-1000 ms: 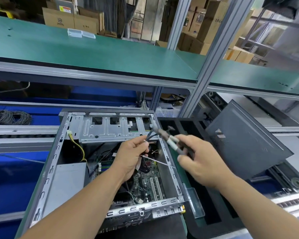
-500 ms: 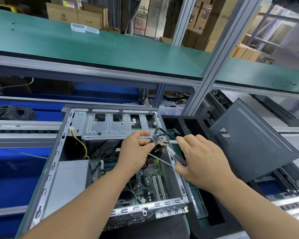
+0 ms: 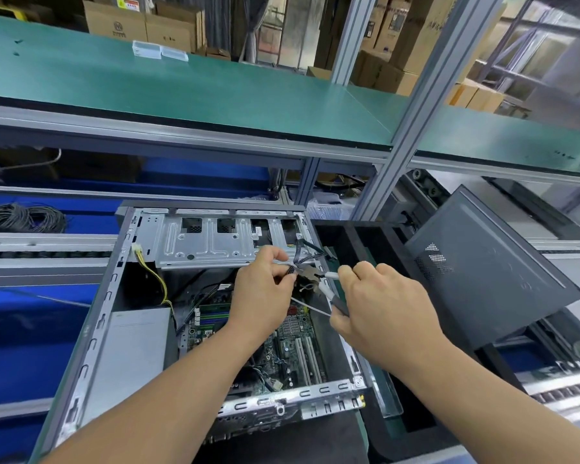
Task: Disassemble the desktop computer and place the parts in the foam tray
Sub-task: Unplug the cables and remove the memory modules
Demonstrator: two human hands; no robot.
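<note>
Over the open case: both hands meet above the desktop computer.
Left hand: grip pinching the cable bundle.
Right hand: grip curled round the pliers, their nose at the cables.
Foam tray: just right of the case.

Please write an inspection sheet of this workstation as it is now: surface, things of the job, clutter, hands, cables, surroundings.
Surface: green bench shelf above; conveyor rail behind the case.
Job's things: open computer case lying flat, motherboard still inside; black foam tray at its right; side panel leaning over the tray.
Clutter: two clear plastic boxes on the shelf.
Hands: left hand pinches a cable bundle; right hand grips cutters at the bundle.
Cables: yellow-black wires inside the case; black cable coil far left.
Surroundings: cardboard boxes behind.
</note>
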